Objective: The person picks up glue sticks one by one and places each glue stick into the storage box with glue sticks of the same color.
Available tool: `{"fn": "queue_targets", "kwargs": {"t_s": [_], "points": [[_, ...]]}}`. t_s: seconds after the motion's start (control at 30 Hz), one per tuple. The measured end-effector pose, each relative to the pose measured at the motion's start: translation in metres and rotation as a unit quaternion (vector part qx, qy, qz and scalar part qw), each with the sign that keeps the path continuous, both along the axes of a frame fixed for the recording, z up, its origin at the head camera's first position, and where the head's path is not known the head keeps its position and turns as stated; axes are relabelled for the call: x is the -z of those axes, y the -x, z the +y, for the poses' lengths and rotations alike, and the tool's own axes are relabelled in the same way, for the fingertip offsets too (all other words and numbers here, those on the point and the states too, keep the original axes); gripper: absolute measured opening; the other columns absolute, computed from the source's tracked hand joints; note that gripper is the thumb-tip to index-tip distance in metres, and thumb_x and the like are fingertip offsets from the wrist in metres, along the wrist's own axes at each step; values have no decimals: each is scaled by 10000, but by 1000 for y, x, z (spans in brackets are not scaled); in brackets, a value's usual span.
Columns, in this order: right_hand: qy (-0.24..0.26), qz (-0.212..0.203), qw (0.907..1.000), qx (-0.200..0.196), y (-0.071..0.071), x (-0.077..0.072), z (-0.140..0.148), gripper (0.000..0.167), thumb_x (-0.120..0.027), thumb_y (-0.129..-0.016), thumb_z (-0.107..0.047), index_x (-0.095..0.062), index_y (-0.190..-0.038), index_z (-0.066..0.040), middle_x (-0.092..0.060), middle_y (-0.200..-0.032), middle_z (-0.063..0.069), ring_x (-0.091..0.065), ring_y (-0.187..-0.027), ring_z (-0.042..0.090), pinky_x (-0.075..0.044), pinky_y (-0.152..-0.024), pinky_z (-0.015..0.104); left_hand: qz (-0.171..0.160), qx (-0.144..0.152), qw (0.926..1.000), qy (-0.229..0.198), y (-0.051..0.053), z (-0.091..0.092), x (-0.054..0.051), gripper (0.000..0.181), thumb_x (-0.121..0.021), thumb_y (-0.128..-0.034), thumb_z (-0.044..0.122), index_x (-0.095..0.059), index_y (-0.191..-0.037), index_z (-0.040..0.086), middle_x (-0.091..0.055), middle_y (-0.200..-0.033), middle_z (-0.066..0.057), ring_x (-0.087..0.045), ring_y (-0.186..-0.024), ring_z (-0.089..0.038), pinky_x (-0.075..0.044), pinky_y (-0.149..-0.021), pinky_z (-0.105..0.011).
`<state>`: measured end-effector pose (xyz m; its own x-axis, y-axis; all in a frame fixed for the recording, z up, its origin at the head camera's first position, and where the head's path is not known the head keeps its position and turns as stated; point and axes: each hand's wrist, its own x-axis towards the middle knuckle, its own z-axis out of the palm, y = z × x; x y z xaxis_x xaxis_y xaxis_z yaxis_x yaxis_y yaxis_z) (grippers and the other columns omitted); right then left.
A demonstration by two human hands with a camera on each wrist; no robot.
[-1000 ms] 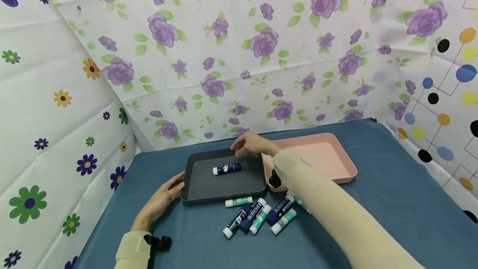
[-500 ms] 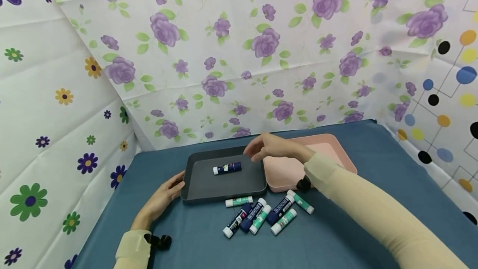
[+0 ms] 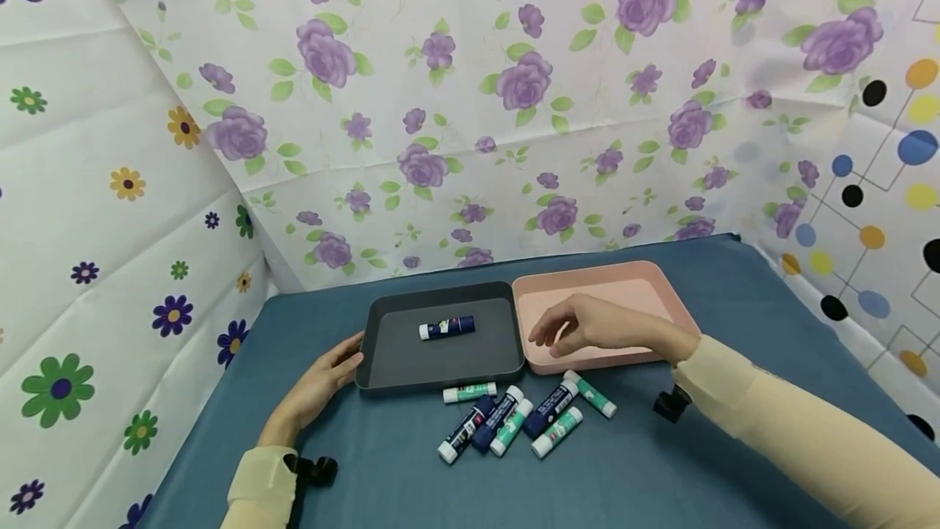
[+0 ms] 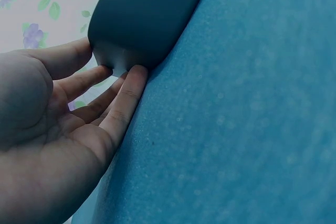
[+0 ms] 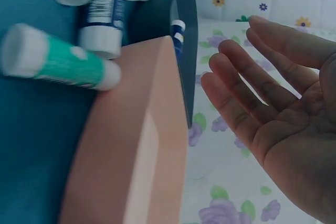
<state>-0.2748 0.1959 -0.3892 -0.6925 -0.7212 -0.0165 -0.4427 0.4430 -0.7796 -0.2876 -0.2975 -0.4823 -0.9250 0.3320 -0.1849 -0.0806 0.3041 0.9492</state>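
Note:
A dark blue glue stick (image 3: 447, 328) with a white end lies in the dark grey tray (image 3: 441, 376). My left hand (image 3: 317, 386) rests against that tray's left side; in the left wrist view its straight fingertips (image 4: 137, 73) touch the tray's outer wall (image 4: 142, 19). Above the pink tray (image 3: 646, 282) hovers my right hand (image 3: 598, 323), fingers relaxed and holding nothing. In front of the trays lie several glue sticks, among them a dark blue one (image 3: 551, 408) and a green one (image 3: 591, 395). The right wrist view shows a green glue stick (image 5: 68, 62) by the pink tray's wall.
The two trays stand side by side on a blue cloth (image 3: 396, 472). A flowered white sheet (image 3: 470, 104) hangs behind the table, and patterned sheets flank it on the left and right.
My right hand has moved right, from over the dark grey tray to over the pink tray. The glue stick in the grey tray lies still, and my left hand stays at the tray's side.

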Motion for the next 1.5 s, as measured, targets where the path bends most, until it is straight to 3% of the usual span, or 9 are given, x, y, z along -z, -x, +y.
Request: {"fn": "queue_targets", "kwargs": {"t_s": [0.23,0.47,0.6,0.73,1.13,1.37,1.5], "points": [[209,133,9994,-222,-16,18,16,253,-718,-994,-124,-767,-1242,-143,-749,-1166,39,-694,-1032,237,-595,-900,335,31,-4,10000,8,-1,0,-1,664,-479,-1131,338,-173,-1685,139,-211,-1689,-192,-189,-1562,-400,-174,-1259,-609],[531,-388,9962,-562,-37,35,24,269,-706,-987,-75,-753,-1248,-120,-723,-1178,149,-681,-1031,327,-602,-892,351,-4,-7,10000,22,0,0,0,662,-483,-1130,337,-175,-1686,151,-203,-1697,-178,-185,-1566,-385,-171,-1262,-602],[566,-384,9964,-508,-47,45,26,271,-716,-976,-58,-746,-1244,-71,-726,-1196,132,-685,-1043,322,-607,-878,358,13,-12,10000,30,0,-1,0,661,-482,-1130,338,-177,-1686,153,-201,-1698,-179,-183,-1567,-385,-172,-1262,-600],[514,-293,9975,-389,-54,51,25,266,-738,-965,-74,-759,-1230,-99,-724,-1203,97,-680,-1070,309,-604,-879,352,27,24,10000,-26,0,-1,0,657,-480,-1131,337,-181,-1685,152,-195,-1702,-177,-181,-1568,-384,-170,-1260,-606],[211,410,9985,-279,-64,60,20,260,-757,-953,-101,-779,-1197,-188,-712,-1159,-76,-670,-1061,190,-579,-943,403,29,27,10000,-43,0,0,1,655,-476,-1133,333,-180,-1685,144,-200,-1698,-181,-187,-1565,-387,-173,-1259,-609],[8,493,9984,-290,-65,62,19,275,-753,-956,-100,-778,-1205,-215,-704,-1148,-118,-639,-1100,77,-570,-982,409,40,-10,10000,6,0,0,2,640,-468,-1136,325,-189,-1683,144,-238,-1676,-190,-223,-1550,-394,-191,-1253,-613],[-57,479,9983,-325,-65,62,19,281,-751,-954,-83,-779,-1201,-214,-703,-1141,-121,-642,-1090,77,-573,-979,400,32,-17,10000,-22,1,0,2,643,-471,-1134,331,-191,-1683,148,-235,-1679,-187,-221,-1551,-392,-189,-1254,-614]]}}
